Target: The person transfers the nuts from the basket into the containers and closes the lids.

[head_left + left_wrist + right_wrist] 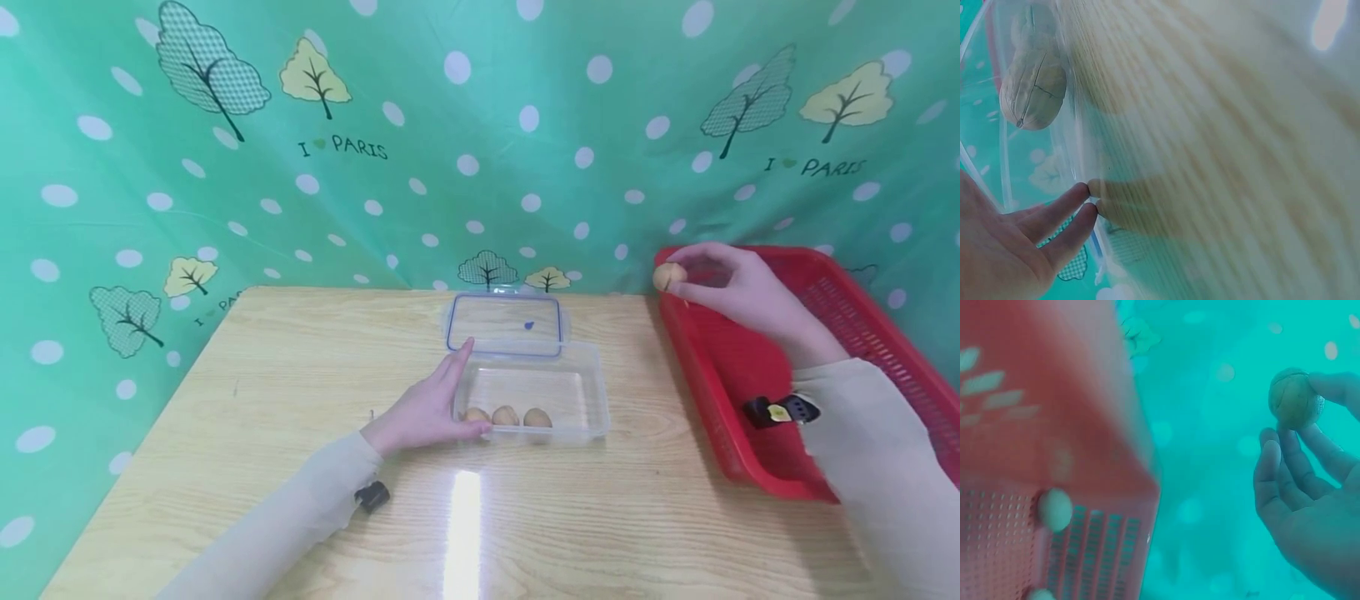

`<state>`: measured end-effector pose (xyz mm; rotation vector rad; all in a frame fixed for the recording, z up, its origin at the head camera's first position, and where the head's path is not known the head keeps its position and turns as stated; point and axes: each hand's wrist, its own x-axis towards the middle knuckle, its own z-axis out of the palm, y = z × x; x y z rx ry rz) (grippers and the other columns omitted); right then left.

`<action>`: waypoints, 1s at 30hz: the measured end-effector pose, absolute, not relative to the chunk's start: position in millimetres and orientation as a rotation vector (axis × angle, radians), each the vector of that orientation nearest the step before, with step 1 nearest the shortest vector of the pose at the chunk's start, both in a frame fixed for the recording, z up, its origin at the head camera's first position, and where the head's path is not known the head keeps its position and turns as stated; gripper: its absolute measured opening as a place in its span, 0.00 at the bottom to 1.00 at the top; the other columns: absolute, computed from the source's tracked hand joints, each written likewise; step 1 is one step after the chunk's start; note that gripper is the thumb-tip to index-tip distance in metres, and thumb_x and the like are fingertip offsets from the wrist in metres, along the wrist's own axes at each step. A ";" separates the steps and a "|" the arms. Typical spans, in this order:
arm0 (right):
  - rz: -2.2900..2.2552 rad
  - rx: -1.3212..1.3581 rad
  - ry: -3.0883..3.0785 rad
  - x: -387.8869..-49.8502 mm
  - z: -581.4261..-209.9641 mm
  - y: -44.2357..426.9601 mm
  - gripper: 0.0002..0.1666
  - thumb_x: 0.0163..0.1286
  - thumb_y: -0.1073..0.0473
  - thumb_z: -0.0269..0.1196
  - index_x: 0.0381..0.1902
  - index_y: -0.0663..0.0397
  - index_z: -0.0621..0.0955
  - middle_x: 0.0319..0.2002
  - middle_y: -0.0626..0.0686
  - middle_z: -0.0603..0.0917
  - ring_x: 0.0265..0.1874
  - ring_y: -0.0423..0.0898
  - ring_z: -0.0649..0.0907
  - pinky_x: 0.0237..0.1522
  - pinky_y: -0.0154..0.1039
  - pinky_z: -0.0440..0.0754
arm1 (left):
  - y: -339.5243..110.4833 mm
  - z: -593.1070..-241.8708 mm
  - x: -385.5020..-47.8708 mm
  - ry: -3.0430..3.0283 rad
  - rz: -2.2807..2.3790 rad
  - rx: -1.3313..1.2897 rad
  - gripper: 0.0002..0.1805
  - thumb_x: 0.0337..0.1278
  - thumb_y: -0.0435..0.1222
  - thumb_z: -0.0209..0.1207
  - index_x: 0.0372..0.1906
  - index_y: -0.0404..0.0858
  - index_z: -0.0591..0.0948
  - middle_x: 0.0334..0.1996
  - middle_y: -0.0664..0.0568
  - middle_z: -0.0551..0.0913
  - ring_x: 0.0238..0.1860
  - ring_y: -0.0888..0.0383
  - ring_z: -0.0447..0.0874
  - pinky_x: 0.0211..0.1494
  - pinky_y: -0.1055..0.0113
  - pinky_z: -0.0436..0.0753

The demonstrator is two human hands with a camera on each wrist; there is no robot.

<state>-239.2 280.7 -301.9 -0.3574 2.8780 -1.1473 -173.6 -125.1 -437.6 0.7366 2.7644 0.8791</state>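
Note:
In the head view, my right hand [738,287] holds a walnut [670,277] between thumb and fingertips, above the left rim of the red basket [738,442]. The right wrist view shows the pinched walnut [1296,400] and its seam clearly. A clear plastic container [555,387] stands on the table with three walnuts [537,417] in a row along its front wall. Round its left end lies my left hand [426,412], thumb at the front corner and fingers stretched along the side. Straight fingertips [1085,197] touch the container low down in the left wrist view.
A clear lid [506,325] with a blue seal lies behind the container. More walnuts [1055,509] rest in the basket, seen from the right wrist. Behind the wooden table [322,342] hangs a green dotted curtain [420,100].

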 end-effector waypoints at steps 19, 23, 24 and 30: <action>-1.157 -0.665 2.784 -228.5 -304.8 236.0 0.25 0.64 0.57 0.68 0.58 0.57 0.77 0.50 0.53 0.78 0.46 0.51 0.78 0.41 0.30 0.80 | -122.7 -434.7 -174.3 2.768 0.875 0.753 0.67 0.43 0.69 0.62 0.77 0.46 0.34 0.76 0.45 0.47 0.60 0.39 0.72 0.55 0.51 0.79; -1.179 -0.739 2.736 -230.0 -310.4 228.7 0.25 0.62 0.60 0.68 0.57 0.59 0.77 0.49 0.54 0.78 0.46 0.52 0.78 0.41 0.32 0.81 | -122.8 -435.3 -174.5 2.763 0.878 0.750 0.67 0.43 0.69 0.61 0.77 0.46 0.34 0.76 0.45 0.46 0.59 0.39 0.73 0.54 0.51 0.79; -1.185 -0.755 2.721 -230.5 -312.1 225.9 0.25 0.62 0.60 0.68 0.57 0.58 0.77 0.49 0.54 0.79 0.46 0.52 0.78 0.41 0.32 0.81 | -122.9 -435.4 -174.4 2.761 0.876 0.745 0.68 0.43 0.69 0.61 0.77 0.47 0.33 0.76 0.45 0.46 0.60 0.39 0.73 0.55 0.51 0.79; -1.150 -0.857 2.650 -233.8 -321.0 207.6 0.25 0.61 0.59 0.70 0.56 0.59 0.78 0.48 0.54 0.80 0.47 0.49 0.77 0.44 0.35 0.81 | -124.2 -434.9 -173.4 2.756 0.882 0.731 0.67 0.43 0.70 0.61 0.77 0.48 0.33 0.76 0.46 0.45 0.61 0.39 0.70 0.55 0.50 0.78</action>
